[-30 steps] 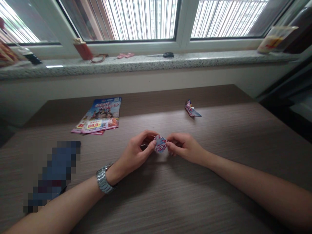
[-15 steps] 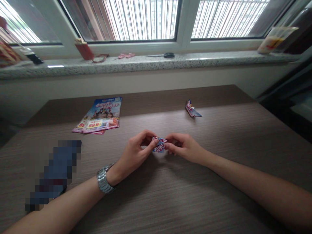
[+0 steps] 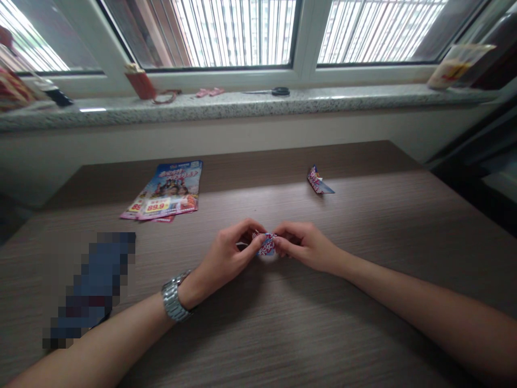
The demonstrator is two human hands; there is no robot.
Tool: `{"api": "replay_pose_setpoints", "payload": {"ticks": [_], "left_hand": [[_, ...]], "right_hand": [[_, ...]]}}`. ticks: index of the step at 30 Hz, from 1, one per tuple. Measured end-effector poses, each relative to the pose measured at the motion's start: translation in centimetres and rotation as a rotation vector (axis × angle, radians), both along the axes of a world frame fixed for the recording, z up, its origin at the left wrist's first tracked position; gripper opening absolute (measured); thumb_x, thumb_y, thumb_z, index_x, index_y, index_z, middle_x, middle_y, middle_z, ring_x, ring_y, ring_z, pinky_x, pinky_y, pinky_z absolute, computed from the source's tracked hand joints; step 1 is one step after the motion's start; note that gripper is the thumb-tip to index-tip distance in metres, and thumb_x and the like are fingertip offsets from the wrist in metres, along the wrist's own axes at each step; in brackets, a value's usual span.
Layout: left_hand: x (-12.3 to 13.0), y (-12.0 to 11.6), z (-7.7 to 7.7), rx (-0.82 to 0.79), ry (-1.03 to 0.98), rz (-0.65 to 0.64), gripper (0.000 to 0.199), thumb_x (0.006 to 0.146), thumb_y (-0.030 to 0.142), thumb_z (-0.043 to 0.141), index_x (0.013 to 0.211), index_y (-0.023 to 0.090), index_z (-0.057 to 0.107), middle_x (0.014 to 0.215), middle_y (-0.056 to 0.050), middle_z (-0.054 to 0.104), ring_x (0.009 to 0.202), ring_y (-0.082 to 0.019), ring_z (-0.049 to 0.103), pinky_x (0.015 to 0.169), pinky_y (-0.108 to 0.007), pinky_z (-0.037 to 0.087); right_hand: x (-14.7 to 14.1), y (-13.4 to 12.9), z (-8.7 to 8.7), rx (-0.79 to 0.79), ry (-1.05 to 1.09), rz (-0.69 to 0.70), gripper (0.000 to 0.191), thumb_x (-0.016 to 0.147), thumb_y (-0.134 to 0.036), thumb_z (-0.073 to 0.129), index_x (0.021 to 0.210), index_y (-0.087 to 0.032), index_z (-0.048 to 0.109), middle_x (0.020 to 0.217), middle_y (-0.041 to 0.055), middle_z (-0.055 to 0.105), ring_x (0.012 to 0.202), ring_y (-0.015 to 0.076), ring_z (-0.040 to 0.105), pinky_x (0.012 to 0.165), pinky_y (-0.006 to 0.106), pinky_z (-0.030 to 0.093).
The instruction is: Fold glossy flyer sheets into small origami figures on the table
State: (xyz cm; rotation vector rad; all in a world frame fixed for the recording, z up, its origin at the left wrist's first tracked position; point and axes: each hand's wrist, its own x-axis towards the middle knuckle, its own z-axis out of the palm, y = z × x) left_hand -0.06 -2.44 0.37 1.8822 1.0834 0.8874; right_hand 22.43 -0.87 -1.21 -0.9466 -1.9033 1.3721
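Note:
A small folded piece of printed paper [image 3: 267, 246], patterned in red, white and blue, is pinched between both hands just above the table's middle. My left hand [image 3: 238, 245] grips its left side, thumb on top and fingers curled behind. On the right side, my right hand [image 3: 302, 242] holds it between thumb and forefinger. The fingertips cover much of the paper's edges. Beyond my right hand, a second folded paper piece [image 3: 316, 181] with a similar print stands on the table. A silver watch [image 3: 175, 297] is on my left wrist.
Several printed flyers [image 3: 173, 188] lie stacked at the back left of the brown table [image 3: 258, 345]. A blurred-out dark blue object [image 3: 95, 280] lies beside my left forearm. On the granite windowsill [image 3: 331, 102] are scissors [image 3: 278, 91], a red box [image 3: 140, 82] and a plastic cup [image 3: 454, 67].
My left hand has shifted slightly right and toward me, its thumb closer to the right thumb. The paper's visible face has changed shape and shows less. My right hand stays nearly in place.

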Motion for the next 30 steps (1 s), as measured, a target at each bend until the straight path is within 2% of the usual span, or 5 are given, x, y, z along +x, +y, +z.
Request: {"api": "replay_pose_setpoints", "payload": {"ticks": [8,19,30], "left_hand": [[-0.03,-0.07,0.06,0.078,0.072,-0.024,0.018,0.101,0.032,0.061,0.094,0.018,0.069,0.086,-0.001,0.070,0.077,-0.012,0.063,0.069,-0.020,0.048],[-0.04,-0.20,0.32,0.096,0.079,-0.046,0.018,0.102,0.031,0.059,0.094,0.018,0.068,0.086,-0.002,0.070,0.077,-0.013,0.063,0.069,-0.020,0.048],[0.00,-0.12,0.18,0.093,0.083,-0.071,0.017,0.103,0.029,0.059,0.095,0.017,0.068,0.086,-0.002,0.071,0.077,-0.013,0.064,0.069,-0.021,0.048]], "right_hand": [[-0.09,-0.21,0.35,0.048,-0.037,0.014,0.026,0.098,-0.040,0.063,0.094,-0.016,0.071,0.077,0.0011,0.069,0.067,0.0119,0.060,0.059,0.021,0.044],[-0.17,-0.16,0.16,0.021,-0.025,0.011,0.027,0.098,-0.041,0.063,0.094,-0.016,0.072,0.078,0.0009,0.070,0.068,0.0120,0.060,0.061,0.022,0.044],[-0.17,-0.26,0.48,0.117,-0.040,-0.005,0.025,0.101,-0.039,0.060,0.094,-0.017,0.070,0.078,0.0008,0.068,0.071,0.0125,0.060,0.062,0.022,0.044]]}}
